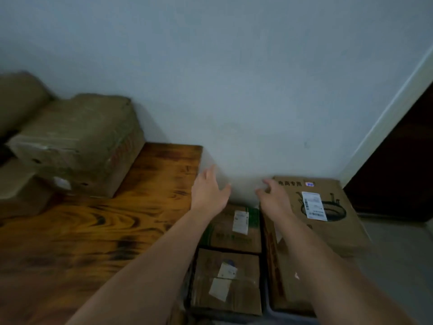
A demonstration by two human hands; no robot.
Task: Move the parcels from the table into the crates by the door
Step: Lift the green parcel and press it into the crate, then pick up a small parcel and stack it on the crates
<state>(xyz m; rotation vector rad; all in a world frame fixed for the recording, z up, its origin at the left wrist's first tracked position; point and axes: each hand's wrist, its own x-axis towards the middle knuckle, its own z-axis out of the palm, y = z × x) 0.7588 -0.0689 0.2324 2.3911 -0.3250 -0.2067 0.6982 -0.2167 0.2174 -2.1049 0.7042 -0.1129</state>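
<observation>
So both hands are out in front with nothing in them: the left hand (208, 191) is flat with its fingers relaxed and spread, just past the far corner of the glossy brown wooden table (98, 231), and the right hand (274, 200) has its fingers loosely curled with nothing between them. It's right by the far corner of the tall cardboard box with a pan drawing and a white shipping label (328, 221), though I can't tell if it's actually touching it. That box stands in a grey-blue plastic crate (288, 316) on the floor, next to the dark brown door (398, 172). Just left of it sit two more boxes, one behind the other: the green-printed cardboard parcel (236, 231) nearer the pale blue wall (234, 66), and the plain brown parcel with white labels (227, 280) closer to me. Over on the table there's a big tape-wrapped cardboard parcel (77, 146) stacked on a smaller cardboard box (18, 193), all pretty blurry.
</observation>
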